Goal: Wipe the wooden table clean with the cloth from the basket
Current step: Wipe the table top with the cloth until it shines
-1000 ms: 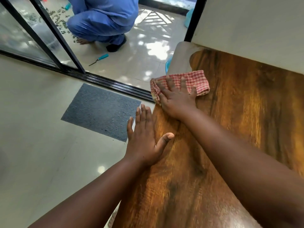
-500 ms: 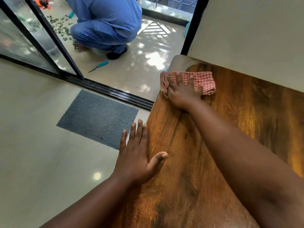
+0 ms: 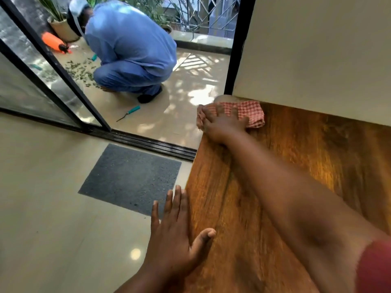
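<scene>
Two hands are working: your right hand [image 3: 224, 125] is pressing spread fingers [image 3: 220, 112] flat on the cloth [image 3: 251, 114] at the counter's [image 3: 296, 166] far corner, upper middle of frame; your left hand [image 3: 173, 240] is lying flat, fingers straight, at the counter's near edge.

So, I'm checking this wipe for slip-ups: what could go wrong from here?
The cloth sits at the far corner of the wooden table, partly over the edge under the right hand; another push could drop it to the floor. The left hand braces at the table's edge, mostly off the wood, and might slip while the person leans.
</scene>
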Demonstrator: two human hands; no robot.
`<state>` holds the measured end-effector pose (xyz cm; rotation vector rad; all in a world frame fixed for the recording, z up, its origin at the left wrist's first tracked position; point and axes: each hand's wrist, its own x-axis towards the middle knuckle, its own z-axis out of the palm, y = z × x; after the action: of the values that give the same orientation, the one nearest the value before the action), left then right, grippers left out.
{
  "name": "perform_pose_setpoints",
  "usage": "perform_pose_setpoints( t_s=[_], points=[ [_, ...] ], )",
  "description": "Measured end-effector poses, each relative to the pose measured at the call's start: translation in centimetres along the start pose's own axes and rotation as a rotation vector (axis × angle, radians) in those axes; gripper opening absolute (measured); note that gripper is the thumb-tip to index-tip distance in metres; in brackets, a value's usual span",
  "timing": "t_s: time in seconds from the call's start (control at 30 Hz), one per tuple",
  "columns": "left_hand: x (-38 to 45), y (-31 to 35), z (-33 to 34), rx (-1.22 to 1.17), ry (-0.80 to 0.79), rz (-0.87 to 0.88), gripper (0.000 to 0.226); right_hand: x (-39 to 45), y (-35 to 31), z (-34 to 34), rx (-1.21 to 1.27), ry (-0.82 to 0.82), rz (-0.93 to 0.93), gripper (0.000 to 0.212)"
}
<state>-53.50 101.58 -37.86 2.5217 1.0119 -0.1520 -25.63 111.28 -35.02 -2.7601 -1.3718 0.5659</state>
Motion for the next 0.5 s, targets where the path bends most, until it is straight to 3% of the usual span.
perform_pose_setpoints(
  t_s=[0.1,0.23,0.37,0.5],
  points=[
    [-0.1,0.0,-0.4,0.016,0.005,0.003,0.092,-1.2,-0.9,1.3,-0.044,0.051,-0.056,0.052],
    [-0.1,0.2,-0.5,0.038,-0.004,0.014,0.094,-3.3,2.6,2.2,-0.043,0.123,-0.095,0.051],
    [2.2,0.5,-1.5,0.101,0.053,0.035,0.098,0.0,3.6,-0.2,0.002,0.046,0.008,0.052],
    [8.7,2.9,-3.1,0.100,0.171,0.078,0.093,2.6,3.4,-1.0,0.010,0.036,-0.018,0.053]
  ],
)
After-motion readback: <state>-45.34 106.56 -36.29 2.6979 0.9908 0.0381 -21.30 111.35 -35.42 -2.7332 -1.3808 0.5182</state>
